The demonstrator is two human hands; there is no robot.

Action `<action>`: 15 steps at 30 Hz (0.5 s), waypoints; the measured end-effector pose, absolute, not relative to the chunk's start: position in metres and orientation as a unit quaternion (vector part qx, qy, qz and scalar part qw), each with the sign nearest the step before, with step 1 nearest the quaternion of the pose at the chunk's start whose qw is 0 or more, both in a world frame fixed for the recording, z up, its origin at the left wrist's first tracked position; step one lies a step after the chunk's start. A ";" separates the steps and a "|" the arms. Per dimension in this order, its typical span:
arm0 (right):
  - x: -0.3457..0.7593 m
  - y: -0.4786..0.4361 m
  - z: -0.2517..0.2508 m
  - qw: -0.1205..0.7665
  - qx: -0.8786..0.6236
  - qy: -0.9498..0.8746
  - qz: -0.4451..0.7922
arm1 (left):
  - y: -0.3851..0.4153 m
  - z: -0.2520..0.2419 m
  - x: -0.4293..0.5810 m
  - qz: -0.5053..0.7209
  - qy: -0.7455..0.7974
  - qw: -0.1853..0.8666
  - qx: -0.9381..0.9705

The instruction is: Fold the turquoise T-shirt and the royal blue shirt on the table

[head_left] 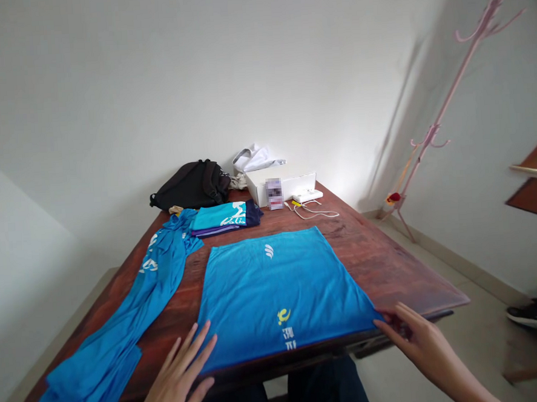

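Note:
A blue shirt (pixel 264 286) lies flat in front of me as a rough rectangle, with a white mark near its far edge and yellow and white print near its front edge. At its near right corner, my right hand (pixel 410 332) pinches the cloth between thumb and fingers. My left hand (pixel 181 376) is open with fingers spread, its fingertips at the shirt's near left edge. Whether they press on the cloth I cannot tell. Left of it, another blue garment (pixel 134 312) stretches loosely along the table.
Folded clothes (pixel 224 219) are stacked farther back on the wooden table (pixel 367 249). Behind them are a black backpack (pixel 190 184), a white box (pixel 290 184), a small blurred packet (pixel 275 194) and a white cable (pixel 319 212). A pink coat stand (pixel 452 86) rises at right.

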State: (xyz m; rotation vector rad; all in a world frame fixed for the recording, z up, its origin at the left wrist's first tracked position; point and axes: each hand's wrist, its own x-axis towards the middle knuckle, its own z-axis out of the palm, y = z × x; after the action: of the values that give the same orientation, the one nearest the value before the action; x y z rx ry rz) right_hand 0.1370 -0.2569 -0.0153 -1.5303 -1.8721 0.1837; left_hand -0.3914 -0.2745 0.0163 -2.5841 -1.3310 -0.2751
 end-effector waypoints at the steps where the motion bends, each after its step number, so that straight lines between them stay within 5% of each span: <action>1: 0.137 -0.261 -0.016 0.351 -0.588 -0.724 0.083 | -0.278 0.014 -0.395 -0.097 -0.451 0.110 -0.880; 15: 0.159 -0.264 -0.020 0.307 -0.505 -0.803 0.073 | -0.291 0.004 -0.417 -0.223 -0.402 0.129 -0.879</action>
State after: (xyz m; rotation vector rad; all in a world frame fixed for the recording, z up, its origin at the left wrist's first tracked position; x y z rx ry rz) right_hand 0.1594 -0.2636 -0.0203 -1.3364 -2.1239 0.1927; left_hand -0.4167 -0.2909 0.0038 -2.5542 -1.1692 -0.6486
